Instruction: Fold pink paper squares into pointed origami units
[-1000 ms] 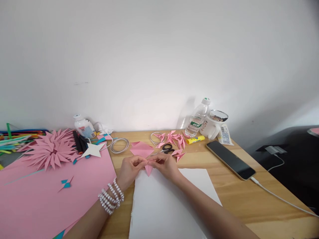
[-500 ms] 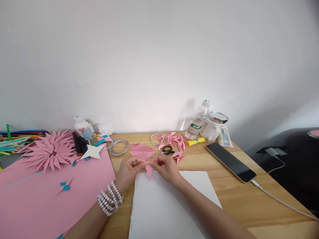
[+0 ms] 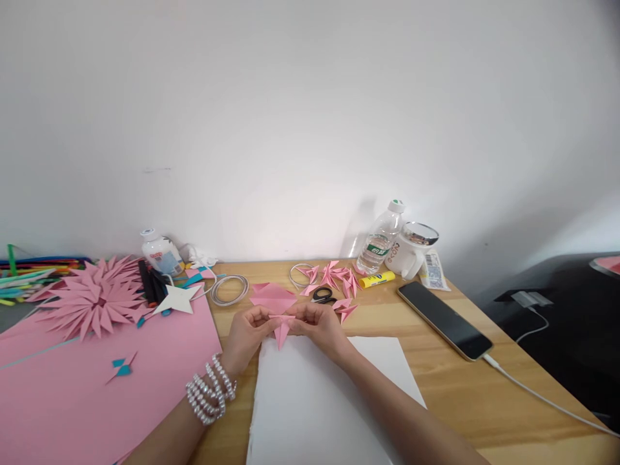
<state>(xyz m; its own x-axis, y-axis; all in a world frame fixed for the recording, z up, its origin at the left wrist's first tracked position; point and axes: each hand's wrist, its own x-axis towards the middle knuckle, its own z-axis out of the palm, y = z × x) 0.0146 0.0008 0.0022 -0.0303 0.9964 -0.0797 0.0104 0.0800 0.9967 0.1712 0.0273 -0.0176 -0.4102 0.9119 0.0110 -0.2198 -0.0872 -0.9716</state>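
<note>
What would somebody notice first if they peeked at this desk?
Probably the two hands in the middle, the left hand and the right hand, pinching a small pink folded paper piece between them above a white sheet. Next, the big spiky pink paper flower at the far left, lying on a large pink sheet. On the right, a dark phone lies plugged into a white cable.

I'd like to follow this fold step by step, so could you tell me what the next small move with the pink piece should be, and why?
Probably press the crease flat. Both the left hand and the right hand pinch the small pink folded piece just above the white sheet, its point hanging down. The finished pink folded units near the scissors look sharply creased, so firming this fold seems the likely step.
</note>
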